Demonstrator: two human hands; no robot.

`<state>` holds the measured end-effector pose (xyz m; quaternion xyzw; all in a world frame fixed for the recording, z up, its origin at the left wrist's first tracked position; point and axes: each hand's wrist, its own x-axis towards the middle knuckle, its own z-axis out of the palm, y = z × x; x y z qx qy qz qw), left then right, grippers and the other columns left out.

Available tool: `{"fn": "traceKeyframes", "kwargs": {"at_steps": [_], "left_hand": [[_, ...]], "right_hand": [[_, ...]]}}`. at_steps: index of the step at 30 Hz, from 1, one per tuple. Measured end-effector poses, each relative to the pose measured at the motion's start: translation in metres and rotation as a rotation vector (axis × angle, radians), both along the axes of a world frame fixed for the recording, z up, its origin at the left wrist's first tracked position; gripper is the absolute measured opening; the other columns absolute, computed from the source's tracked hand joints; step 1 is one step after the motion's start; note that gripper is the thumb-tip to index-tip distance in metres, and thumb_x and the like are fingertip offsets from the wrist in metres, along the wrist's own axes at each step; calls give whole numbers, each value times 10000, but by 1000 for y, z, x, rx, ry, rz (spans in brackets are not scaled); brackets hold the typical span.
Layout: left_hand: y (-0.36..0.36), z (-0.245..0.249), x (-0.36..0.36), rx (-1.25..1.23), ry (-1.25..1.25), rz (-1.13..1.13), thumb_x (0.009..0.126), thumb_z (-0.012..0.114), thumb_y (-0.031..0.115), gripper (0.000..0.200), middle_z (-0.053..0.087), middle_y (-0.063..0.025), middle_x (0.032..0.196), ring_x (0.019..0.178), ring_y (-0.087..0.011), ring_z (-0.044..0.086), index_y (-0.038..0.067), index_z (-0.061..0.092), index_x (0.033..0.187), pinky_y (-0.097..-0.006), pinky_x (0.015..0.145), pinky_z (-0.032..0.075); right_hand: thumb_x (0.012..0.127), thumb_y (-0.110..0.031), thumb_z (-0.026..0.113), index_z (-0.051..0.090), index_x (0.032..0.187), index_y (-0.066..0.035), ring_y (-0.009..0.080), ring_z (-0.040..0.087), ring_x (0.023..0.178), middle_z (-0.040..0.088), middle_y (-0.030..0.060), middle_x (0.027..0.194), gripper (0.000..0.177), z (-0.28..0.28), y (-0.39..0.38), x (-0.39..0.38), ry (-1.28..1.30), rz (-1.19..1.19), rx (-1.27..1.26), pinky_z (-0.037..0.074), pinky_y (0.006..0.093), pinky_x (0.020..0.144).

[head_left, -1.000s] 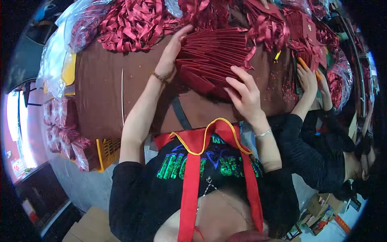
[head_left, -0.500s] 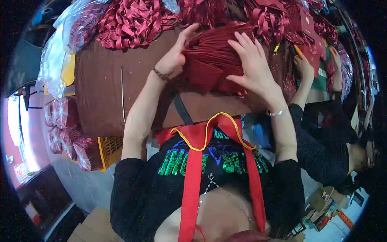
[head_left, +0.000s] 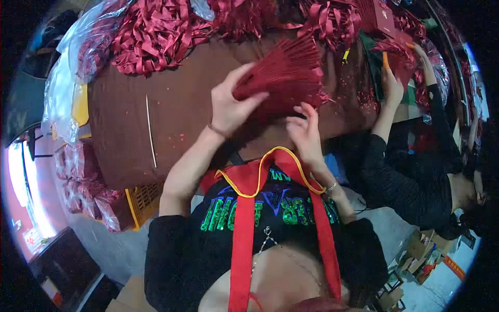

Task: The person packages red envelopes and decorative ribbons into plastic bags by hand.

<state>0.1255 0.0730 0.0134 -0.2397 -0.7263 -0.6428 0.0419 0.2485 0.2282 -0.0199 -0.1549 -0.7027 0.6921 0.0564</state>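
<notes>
A thick stack of dark red folded card or paper pieces [head_left: 286, 73] fans out over the brown table, its edges spread toward the far right. My left hand [head_left: 234, 104] is closed around the stack's near left end, thumb on top. Just below the stack's near right corner is my right hand [head_left: 305, 132], fingers bent and apart, with nothing visible in them. The stack hides part of the left fingers.
Heaps of red ribbon [head_left: 156, 39] line the table's far side. A thin white strip [head_left: 150, 130] lies on the brown tabletop [head_left: 119, 114]. At right, a co-worker's hand [head_left: 392, 88] with an orange fingertip handles red pieces. A yellow crate [head_left: 143, 203] stands below left.
My left hand has closed on the stack's left end and the stack has turned and fanned out. My right hand has come off its right side and moved down toward my body.
</notes>
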Motion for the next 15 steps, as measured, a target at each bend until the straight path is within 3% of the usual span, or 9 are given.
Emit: {"fn": "traceKeyframes", "kwargs": {"at_steps": [1,3,4,7,8,9,11,12,15], "left_hand": [[2,-9,8,-99,254,46,607,748,103,574,602,-133,958,847,-228,598,1,506,1117,-308,773,467],[11,-15,36,-189,452,43,598,751,230,644,552,-148,1027,908,-294,545,28,482,1147,-373,790,425],[11,-13,47,-273,469,-32,610,724,319,675,509,-151,1087,962,-303,503,40,465,1167,-402,817,386],[19,-15,68,-464,485,-190,608,574,632,885,374,-179,1226,1113,-327,369,59,387,1255,-471,905,271],[20,-20,68,-458,468,-185,596,570,646,915,367,-181,1233,1123,-328,358,55,372,1265,-473,910,266],[21,-21,67,-452,448,-182,584,566,660,945,360,-183,1240,1132,-329,348,50,358,1276,-476,916,261],[18,-16,64,-448,441,-198,609,561,643,918,356,-180,1246,1136,-327,344,45,355,1275,-476,918,259],[16,-14,63,-451,442,-227,633,556,626,892,352,-178,1251,1139,-326,340,40,352,1274,-476,921,256],[14,-21,60,-420,387,-224,703,573,519,790,369,-172,1245,1136,-322,352,33,339,1280,-453,934,254]], "right_hand": [[793,-258,624,280,1285,-85,215,480,1027,407,82,1228,625,-4,4,1,-7,-6,-1,420,360,844],[812,-480,508,154,1349,-106,251,413,1159,279,84,1361,744,-1,13,-4,132,-72,-862,360,398,953],[788,-613,385,163,1363,-125,255,352,1222,250,74,1393,787,-2,22,-2,53,-42,-778,311,418,997],[862,-507,385,235,1336,-73,238,412,1165,377,94,1311,660,0,48,-4,-49,18,-877,320,387,993],[872,-396,465,359,1270,-41,215,464,1111,476,90,1217,544,11,51,-6,-115,-56,-883,359,358,958],[872,-396,465,359,1270,-41,215,464,1111,476,90,1217,544,22,54,-11,-124,-46,-871,359,358,958],[856,-334,516,330,1292,-73,206,458,1121,442,79,1254,541,38,60,-25,-157,116,-391,379,369,944],[836,-232,560,393,1240,-52,184,490,1075,494,68,1187,473,40,64,-33,-167,117,-423,405,349,909],[813,-230,590,464,1173,-50,167,532,1000,548,59,1109,422,58,62,-51,-243,72,-400,425,323,868]]}}
